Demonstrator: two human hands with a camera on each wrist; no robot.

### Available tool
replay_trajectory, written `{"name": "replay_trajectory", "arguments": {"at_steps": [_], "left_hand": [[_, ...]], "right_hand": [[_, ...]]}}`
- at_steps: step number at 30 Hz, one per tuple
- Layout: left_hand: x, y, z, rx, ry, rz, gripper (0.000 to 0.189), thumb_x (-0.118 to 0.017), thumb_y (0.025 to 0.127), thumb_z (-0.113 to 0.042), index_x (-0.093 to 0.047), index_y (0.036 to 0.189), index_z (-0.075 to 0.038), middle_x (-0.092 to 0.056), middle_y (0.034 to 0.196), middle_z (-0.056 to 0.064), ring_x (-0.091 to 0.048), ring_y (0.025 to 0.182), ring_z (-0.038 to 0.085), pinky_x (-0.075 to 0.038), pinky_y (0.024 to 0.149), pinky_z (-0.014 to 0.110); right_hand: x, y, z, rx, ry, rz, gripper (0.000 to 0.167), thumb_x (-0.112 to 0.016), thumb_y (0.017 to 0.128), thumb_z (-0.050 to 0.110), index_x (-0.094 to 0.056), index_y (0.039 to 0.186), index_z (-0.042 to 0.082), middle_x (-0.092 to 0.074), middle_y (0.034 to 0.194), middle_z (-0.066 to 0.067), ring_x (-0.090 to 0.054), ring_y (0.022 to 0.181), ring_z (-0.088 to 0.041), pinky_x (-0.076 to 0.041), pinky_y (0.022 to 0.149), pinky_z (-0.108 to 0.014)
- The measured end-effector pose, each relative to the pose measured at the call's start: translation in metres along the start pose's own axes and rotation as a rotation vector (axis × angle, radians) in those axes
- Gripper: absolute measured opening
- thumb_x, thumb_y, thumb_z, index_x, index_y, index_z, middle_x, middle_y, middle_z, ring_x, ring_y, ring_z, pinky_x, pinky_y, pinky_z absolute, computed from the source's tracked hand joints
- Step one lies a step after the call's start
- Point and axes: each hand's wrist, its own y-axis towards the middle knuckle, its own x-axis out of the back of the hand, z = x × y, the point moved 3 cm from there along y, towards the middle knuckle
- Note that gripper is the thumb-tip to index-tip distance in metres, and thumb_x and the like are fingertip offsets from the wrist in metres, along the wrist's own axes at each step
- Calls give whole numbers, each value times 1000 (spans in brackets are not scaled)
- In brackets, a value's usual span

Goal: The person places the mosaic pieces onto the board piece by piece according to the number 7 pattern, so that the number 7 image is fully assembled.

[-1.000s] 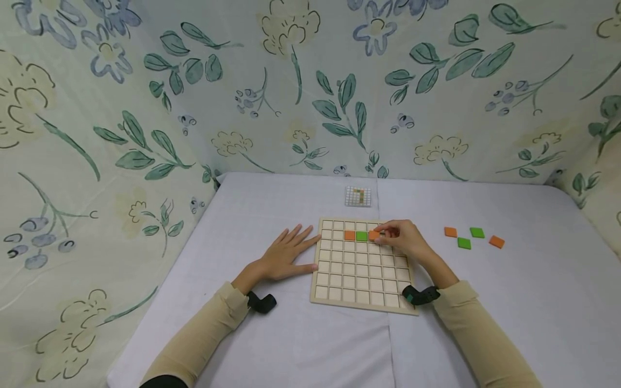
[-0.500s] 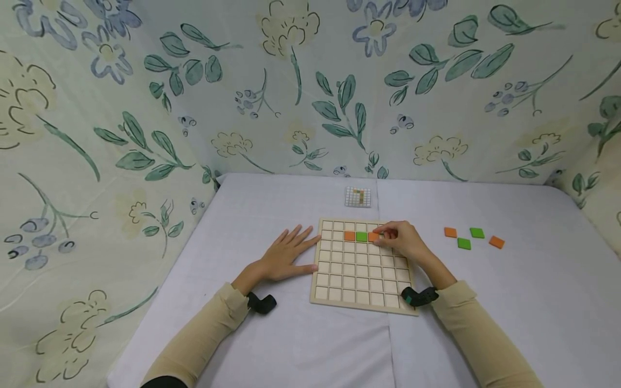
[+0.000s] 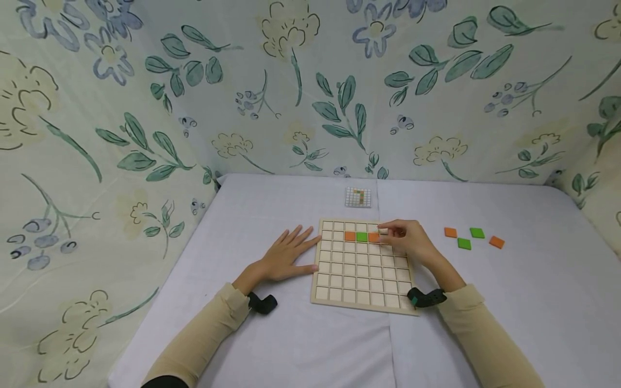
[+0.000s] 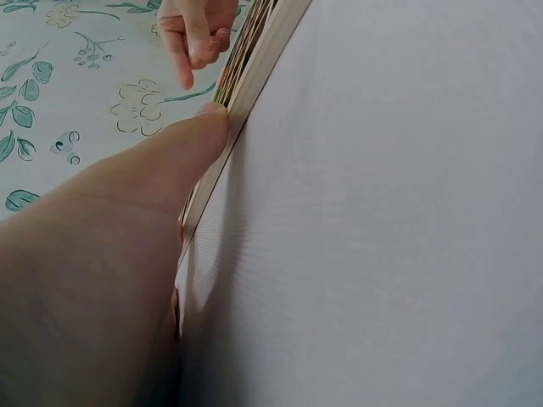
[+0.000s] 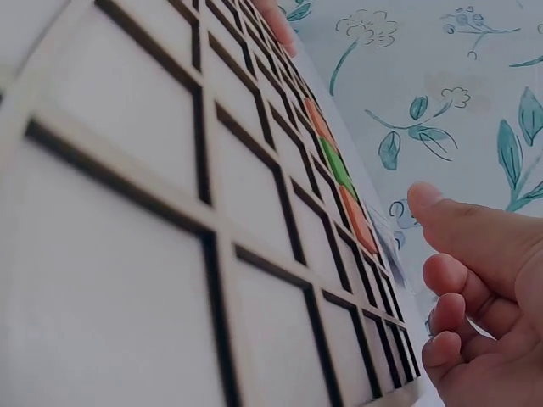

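Observation:
A wooden grid board [image 3: 364,307] lies on the white-covered table. In its second row from the far side an orange tile [image 3: 350,236], a green tile [image 3: 361,237] and another orange tile [image 5: 357,220] sit side by side in their cells. My left hand [image 3: 286,256] is spread flat at the board's left edge, its thumb touching the frame in the left wrist view. Just right of the last orange tile hovers my right hand [image 3: 411,241], fingers loosely curled and nothing seen between them. In the right wrist view its fingers stand apart from the tile.
Two loose orange tiles [image 3: 450,232] and two loose green tiles [image 3: 477,233] lie on the table right of the board. A small card with a coloured grid pattern [image 3: 358,197] lies beyond the board's far edge. Floral fabric [image 3: 291,108] hangs behind the table.
My right hand was at the third tile, fingertips on it; it has let go and drawn slightly right, leaving the tile in its cell. My left hand stays put.

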Motion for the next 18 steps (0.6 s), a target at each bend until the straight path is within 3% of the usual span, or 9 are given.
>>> {"name": "replay_trajectory", "arguments": {"at_steps": [18], "left_hand": [[1,0,-1,-1,-4,6,85,-37,93,-77,-13,161,-33,-2,167,0,4,152,28,3,119,51]], "right_hand": [[61,-37,-8,-20,-59,-170,43,-77,90,27,-69,123,0,-54,87,-9,-46,76,-17,-37,55,-23]]}}
